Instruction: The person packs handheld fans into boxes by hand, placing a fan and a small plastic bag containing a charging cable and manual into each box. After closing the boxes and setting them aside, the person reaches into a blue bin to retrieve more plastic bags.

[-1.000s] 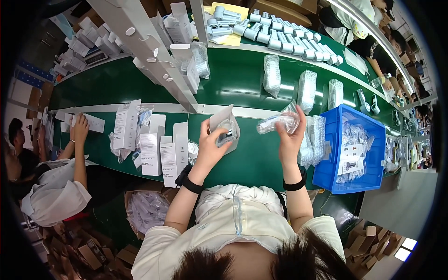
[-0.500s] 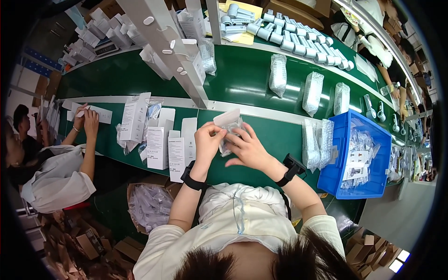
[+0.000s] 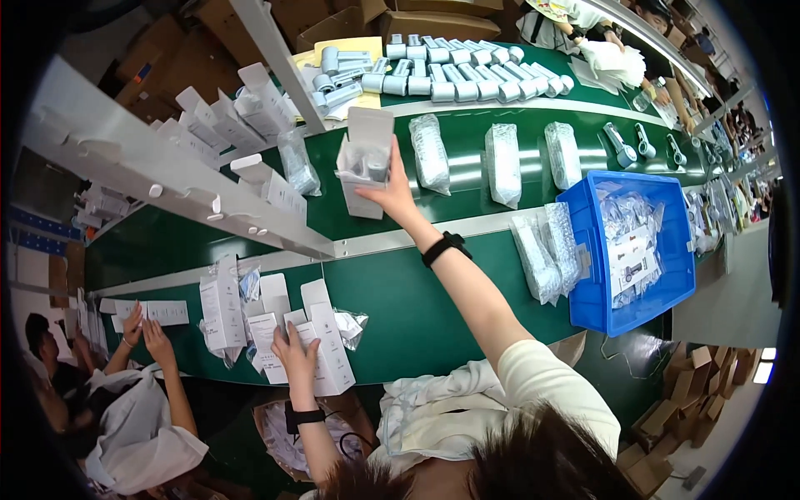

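My right hand (image 3: 392, 187) reaches out over the far green surface, fingers and thumb closed round a white box (image 3: 360, 200). The box's flap stands up, and a grey part in clear plastic shows in its open top. I cannot tell whether its base touches the surface. At the near bench, my left hand (image 3: 296, 358) has its fingers and thumb about the upper part of a white box in a small group. One white box (image 3: 267, 354) leans left of this hand, and a larger white box (image 3: 332, 354) stands to its right.
A slanting white metal post (image 3: 175, 179) crosses the left side. Bubble-wrapped packs (image 3: 502, 162) lie on the far surface. A blue bin (image 3: 587, 312) of bagged parts sits at right. Grey cylindrical devices (image 3: 458, 75) fill the back. A co-worker's hands (image 3: 146, 329) work at far left.
Both hands were together on a clear-wrapped part with a white flap in front of me. Now my right hand holds a box farther out, and my left hand has moved left to the boxes.
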Motion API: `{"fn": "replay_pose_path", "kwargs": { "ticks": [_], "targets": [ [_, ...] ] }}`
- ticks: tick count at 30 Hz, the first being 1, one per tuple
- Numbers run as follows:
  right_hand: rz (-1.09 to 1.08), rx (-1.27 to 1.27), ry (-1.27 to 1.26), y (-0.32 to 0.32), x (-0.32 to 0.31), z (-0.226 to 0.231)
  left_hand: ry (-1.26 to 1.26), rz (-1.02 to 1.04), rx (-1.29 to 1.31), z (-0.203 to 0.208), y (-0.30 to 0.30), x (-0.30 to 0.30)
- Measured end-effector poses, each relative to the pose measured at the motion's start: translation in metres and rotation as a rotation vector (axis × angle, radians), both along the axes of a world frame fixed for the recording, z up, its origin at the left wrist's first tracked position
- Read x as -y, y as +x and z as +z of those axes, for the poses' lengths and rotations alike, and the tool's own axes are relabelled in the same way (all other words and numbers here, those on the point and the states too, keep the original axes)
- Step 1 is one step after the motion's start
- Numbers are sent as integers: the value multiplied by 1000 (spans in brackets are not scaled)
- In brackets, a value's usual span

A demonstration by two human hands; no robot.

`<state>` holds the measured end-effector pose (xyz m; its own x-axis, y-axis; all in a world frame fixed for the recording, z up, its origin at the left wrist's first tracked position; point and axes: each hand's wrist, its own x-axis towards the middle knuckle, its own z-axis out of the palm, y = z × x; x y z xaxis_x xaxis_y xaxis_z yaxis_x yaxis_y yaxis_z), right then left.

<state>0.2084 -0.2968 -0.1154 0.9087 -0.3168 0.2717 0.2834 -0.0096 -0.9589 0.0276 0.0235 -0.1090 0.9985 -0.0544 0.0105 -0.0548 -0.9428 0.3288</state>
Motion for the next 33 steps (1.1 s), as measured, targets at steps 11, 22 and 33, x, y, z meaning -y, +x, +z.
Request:
{"fn": "replay_pose_path", "kwargs": {
  "ticks": [11, 22, 33],
  "targets": [
    [-643, -395, -1165, -114, 99, -2, -582, 137, -186, 32, -17, 26],
    [-420, -578, -737, -235, 177, -22, -538, -317, 42, 27, 36, 166],
    [-495, 95, 180, -168, 7, 83, -620, -395, 240, 22, -6, 204]
  ]
}}
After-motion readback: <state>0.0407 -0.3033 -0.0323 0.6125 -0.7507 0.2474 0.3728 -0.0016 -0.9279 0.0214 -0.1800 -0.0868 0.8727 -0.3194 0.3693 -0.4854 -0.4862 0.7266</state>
